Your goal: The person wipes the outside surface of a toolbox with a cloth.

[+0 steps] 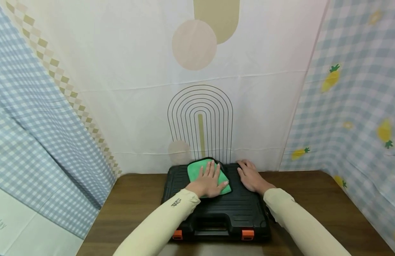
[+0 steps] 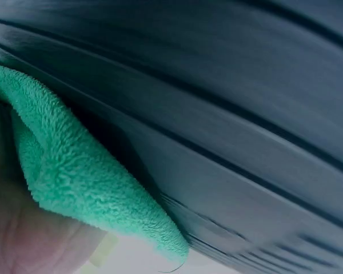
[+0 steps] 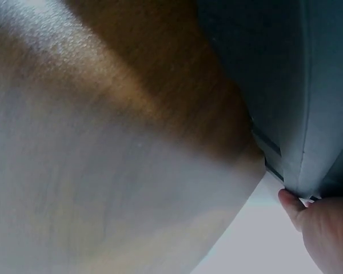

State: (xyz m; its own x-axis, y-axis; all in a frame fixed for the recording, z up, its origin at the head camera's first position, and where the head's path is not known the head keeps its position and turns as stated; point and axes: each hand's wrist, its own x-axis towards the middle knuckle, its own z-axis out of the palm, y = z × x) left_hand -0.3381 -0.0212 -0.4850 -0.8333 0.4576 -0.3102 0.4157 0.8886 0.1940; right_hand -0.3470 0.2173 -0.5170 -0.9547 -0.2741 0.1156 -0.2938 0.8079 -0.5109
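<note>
A black ribbed plastic tool case (image 1: 229,209) lies flat on the table, its handle and two orange latches (image 1: 247,234) toward me. My left hand (image 1: 209,180) presses a green cloth (image 1: 195,170) with dark edging onto the lid, fingers straight and spread. In the left wrist view the fluffy cloth (image 2: 97,171) is bent up along one edge beside the palm, over the grooved lid (image 2: 228,125). My right hand (image 1: 250,176) rests on the case's far right corner. The right wrist view shows its fingers (image 3: 290,204) at the edge of the case (image 3: 274,85).
The brown wooden table (image 1: 136,199) extends to both sides of the case. Behind it hangs a white patterned cloth (image 1: 136,117), close to the case's far edge. Blue checked curtains (image 1: 354,117) hang at left and right.
</note>
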